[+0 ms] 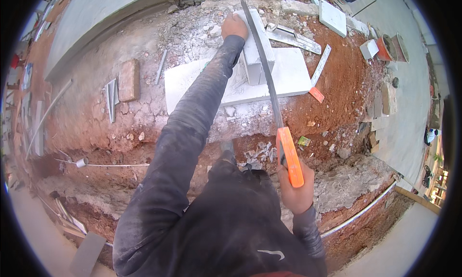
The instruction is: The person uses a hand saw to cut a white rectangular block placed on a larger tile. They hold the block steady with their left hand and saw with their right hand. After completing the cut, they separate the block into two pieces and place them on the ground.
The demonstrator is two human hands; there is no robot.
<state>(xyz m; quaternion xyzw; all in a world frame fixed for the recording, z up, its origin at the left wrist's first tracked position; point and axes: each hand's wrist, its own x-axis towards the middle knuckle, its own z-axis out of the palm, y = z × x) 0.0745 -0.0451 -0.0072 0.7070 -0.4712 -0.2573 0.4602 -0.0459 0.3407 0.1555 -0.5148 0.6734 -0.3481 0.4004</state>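
My right hand (297, 190) is wrapped round the orange handle of a handsaw (290, 156). The long grey blade slants up and away, lying over or along the top of a white lightweight block (250, 51). Dark lines mark the block's near face. My left hand (235, 26) grips the far left side of this block, its fingers partly hidden. Underneath is a wider white slab (292, 77), lying flat on the dirt with pale dust on it. Whether the teeth are inside a cut, I cannot tell.
Right of the block lie a grey metal tool (301, 41) and a pale strip with an orange end (316, 94). A brick (129, 79) and metal pieces (111, 99) lie left. Farther right are another white block (332, 18) and buckets (385, 48). A trench with a white pipe (115, 165) runs nearer me.
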